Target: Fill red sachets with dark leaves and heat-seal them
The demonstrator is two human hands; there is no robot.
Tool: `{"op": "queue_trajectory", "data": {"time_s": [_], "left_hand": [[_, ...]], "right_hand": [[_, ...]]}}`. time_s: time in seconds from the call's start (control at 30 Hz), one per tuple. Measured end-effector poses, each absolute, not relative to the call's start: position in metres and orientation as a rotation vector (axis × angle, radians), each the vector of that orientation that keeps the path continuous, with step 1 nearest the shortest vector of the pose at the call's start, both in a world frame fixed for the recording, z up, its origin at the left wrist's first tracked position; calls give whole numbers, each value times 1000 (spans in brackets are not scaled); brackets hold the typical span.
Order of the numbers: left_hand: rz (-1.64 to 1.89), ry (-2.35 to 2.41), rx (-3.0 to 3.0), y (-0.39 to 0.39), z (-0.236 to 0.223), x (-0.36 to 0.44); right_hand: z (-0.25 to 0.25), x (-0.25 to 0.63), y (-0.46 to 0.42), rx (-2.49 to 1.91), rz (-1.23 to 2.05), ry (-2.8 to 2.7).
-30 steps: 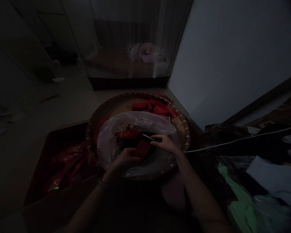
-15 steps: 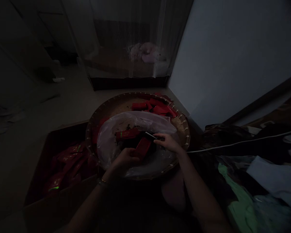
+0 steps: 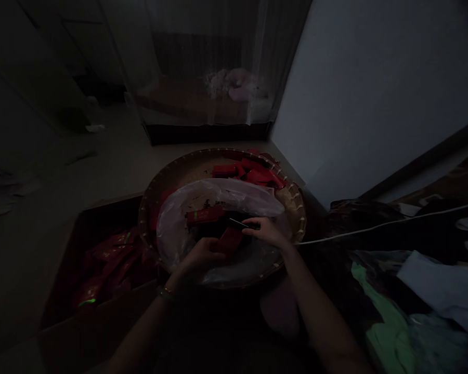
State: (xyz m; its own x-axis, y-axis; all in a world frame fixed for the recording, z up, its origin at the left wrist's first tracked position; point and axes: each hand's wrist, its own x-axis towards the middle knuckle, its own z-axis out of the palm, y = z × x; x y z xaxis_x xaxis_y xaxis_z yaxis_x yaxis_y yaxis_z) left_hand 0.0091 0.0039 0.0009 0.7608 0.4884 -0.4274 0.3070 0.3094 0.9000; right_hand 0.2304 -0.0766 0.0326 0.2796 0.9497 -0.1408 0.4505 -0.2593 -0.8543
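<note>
My left hand (image 3: 203,254) is closed on the near end of a red packet (image 3: 231,240), which lies slanted over the middle of a clear plastic bag (image 3: 242,189). In my right hand (image 3: 263,230), a thin dark tool with a pale edge (image 3: 239,224) is pinched over the packet's far end; the dimness hides its exact kind. A second red packet (image 3: 206,215) with a green mark lies just beyond. Dark leafy bits (image 3: 214,203) are scattered on the bag. All this rests within a round woven bamboo tray (image 3: 300,208).
More red packets (image 3: 257,174) lie at the tray's far right. A cardboard box (image 3: 58,275) filled with red packets (image 3: 113,254) stands at the left. Clothes (image 3: 390,332) are heaped at the right, with a white cord (image 3: 359,231) strung above. A white wall (image 3: 359,93) rises behind.
The tool in my right hand tilted up off the packet half a second ago and is now lowered back over its far end. My left hand keeps its hold on the packet.
</note>
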Motion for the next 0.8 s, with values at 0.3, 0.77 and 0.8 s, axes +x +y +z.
{"op": "queue_trajectory", "data": {"time_s": [0.3,0.77,0.8], "left_hand": [[134,795,1325,9,5,5],[87,742,1368,8,8,3],[78,728,1370,8,7,3]], "right_hand": [[8,248,-76,-1776,892,-1144],[21,208,-63,-1694,581,-1422],[22,201,-60,-1680,543,-1476]]}}
